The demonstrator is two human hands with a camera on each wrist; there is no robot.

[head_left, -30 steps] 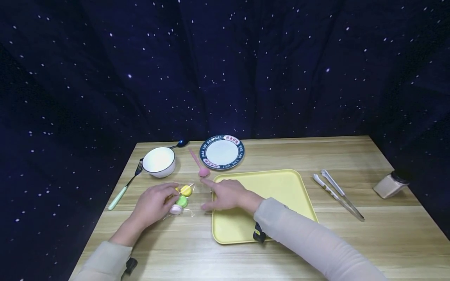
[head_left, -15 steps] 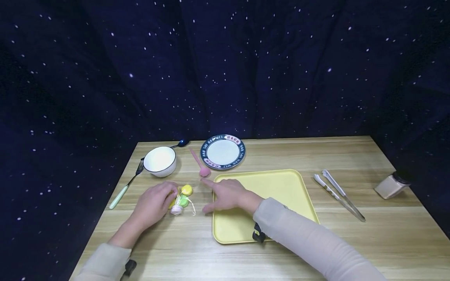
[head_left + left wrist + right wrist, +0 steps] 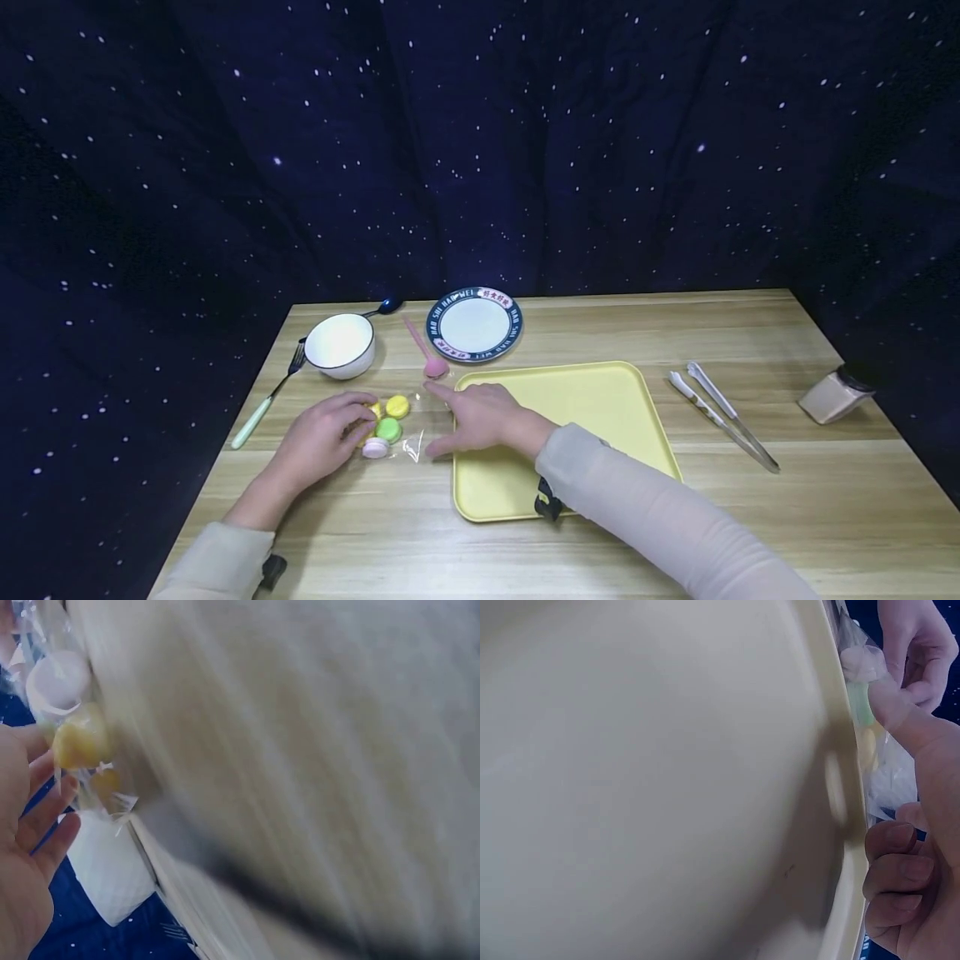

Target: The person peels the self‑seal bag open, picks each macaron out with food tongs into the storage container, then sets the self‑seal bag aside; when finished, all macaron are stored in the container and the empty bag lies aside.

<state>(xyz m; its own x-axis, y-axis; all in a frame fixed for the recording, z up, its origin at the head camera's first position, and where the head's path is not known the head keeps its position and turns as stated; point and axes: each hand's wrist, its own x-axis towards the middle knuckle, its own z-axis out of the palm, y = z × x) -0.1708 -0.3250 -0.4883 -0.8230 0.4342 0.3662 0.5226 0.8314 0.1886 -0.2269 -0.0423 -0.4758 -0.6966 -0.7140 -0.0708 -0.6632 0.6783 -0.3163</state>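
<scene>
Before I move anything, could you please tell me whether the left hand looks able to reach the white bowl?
Probably yes: the white bowl stands just beyond the left hand, with nothing visible between them in the head view, though that hand appears to be touching the clear bag.

Crinkled clear-plastic bag (image 3: pixel 408 429), round yellow, green and pale-pink macarons (image 3: pixel 388 430) inside, between your left fingers (image 3: pixel 358 400) and right fingers (image 3: pixel 441 392)

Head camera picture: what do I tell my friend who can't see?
A left hand holds yellow, green and pale round treats in clear plastic; the right hand reaches across a yellow tray. A bowl and plate sit behind.
</scene>
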